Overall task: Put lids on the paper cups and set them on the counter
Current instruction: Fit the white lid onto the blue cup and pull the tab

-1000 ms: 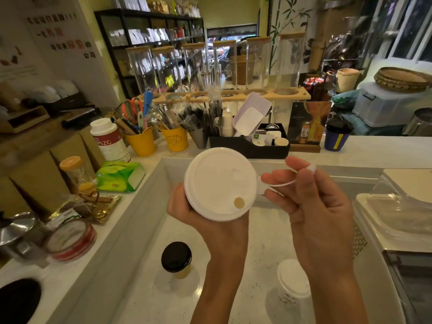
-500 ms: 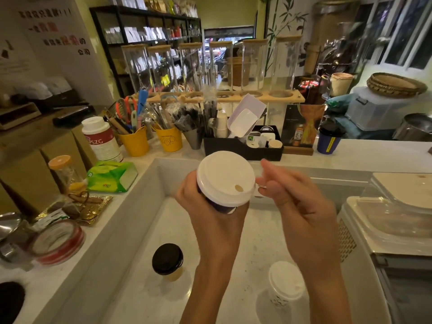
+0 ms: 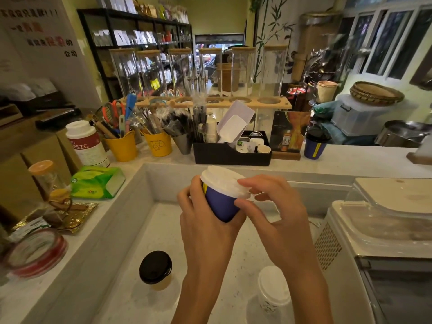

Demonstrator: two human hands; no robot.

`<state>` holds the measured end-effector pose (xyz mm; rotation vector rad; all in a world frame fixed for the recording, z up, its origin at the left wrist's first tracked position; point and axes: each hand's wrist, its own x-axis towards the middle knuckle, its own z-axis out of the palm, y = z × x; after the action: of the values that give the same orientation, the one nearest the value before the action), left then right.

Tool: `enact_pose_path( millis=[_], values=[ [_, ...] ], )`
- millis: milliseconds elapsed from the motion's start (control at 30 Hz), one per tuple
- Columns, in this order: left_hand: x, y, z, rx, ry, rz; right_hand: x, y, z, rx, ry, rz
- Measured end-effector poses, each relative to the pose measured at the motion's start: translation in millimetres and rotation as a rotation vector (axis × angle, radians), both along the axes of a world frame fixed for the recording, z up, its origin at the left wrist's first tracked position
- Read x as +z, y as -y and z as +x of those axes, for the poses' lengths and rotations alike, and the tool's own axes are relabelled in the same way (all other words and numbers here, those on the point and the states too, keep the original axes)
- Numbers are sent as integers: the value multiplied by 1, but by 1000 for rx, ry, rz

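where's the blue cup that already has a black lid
In the head view the black-lidded blue cup stands on the raised back counter, right of centre, just right of the framed drink picture.

**A crowded shop room in warm, dim light**

A pale stone table (image 3: 350,166) runs across the room and steps down to a lower level (image 3: 140,230) in front. A wooden rack (image 3: 275,104) of tall clear tubes stands along its back edge. Behind it, black shelving (image 3: 93,31) full of packets stands by a yellow-green wall (image 3: 217,17). The white wall (image 3: 28,71) at left carries red and black lettering (image 3: 46,42). A painted bamboo panel (image 3: 273,26) rises right of an open doorway (image 3: 217,46). Pale-framed windows (image 3: 385,43) line the right side.
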<state>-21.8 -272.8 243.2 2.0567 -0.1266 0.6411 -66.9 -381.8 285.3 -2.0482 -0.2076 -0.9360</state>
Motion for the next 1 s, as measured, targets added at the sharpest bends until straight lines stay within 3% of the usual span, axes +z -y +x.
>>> enact_pose_path(
  millis=[233, 333, 500, 600, 667, 733, 867, 1000],
  values=[
    [2, 2, 2, -93, -5, -12, -4, 12, 3, -67, 109, 13],
    [5, 4, -1, -158, 2, -12, -3, 11, 1, -128, 103, 135],
    [9, 5, -7, -124, -15, 55, -2, 10, -3, -59, 34, 97],
    [8, 4, -6, -211, -202, 114, 0, 9, -4, -51, 22, 119],
    [7, 3, -10, -261, -295, 132, 4, 8, -5, -57, 26, 169],
    [8, 4, -16, -216, -211, 138, 8, 7, -5, -31, 46, 240],
    [15, 10, -26, -293, -296, 155, 16, -1, -5, 55, 108, 518],
    [17, 12, -30, -336, -359, 187, 16, -10, -1, -46, 114, 630]
  ],
)
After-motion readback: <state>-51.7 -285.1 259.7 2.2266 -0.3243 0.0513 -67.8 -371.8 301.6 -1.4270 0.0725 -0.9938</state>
